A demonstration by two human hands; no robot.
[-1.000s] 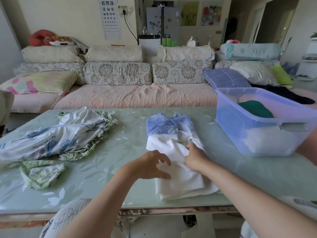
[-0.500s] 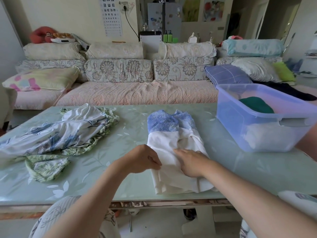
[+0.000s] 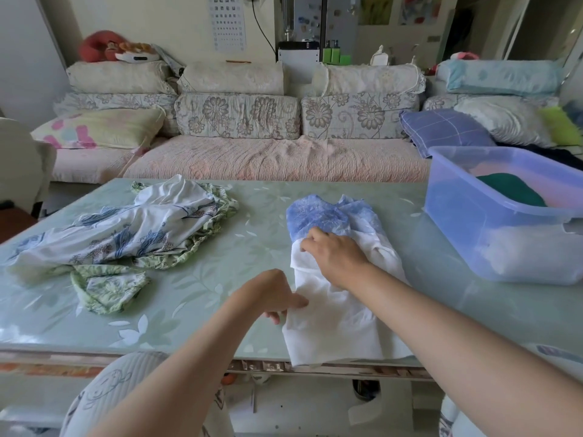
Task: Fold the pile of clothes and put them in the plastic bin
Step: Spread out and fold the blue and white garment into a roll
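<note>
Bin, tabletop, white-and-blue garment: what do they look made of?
Bin: translucent bluish plastic, smooth; clothes show through its wall. Tabletop: glossy pale green with a leaf print, reflecting light; likely glass or a plastic cover. Garment: thin matte white cloth that creases softly, with a blue patterned top, possibly lace.

A white garment with a blue patterned top (image 3: pixel 340 326) lies folded into a long narrow strip in the lower centre of the frame. At the left, a crumpled floral garment (image 3: pixel 126 228) and a small green-trimmed piece (image 3: pixel 107 288) lie unfolded, touching. At the right stands a translucent blue plastic bin (image 3: pixel 473 234), with a dark green garment (image 3: pixel 511 190) inside.
</note>
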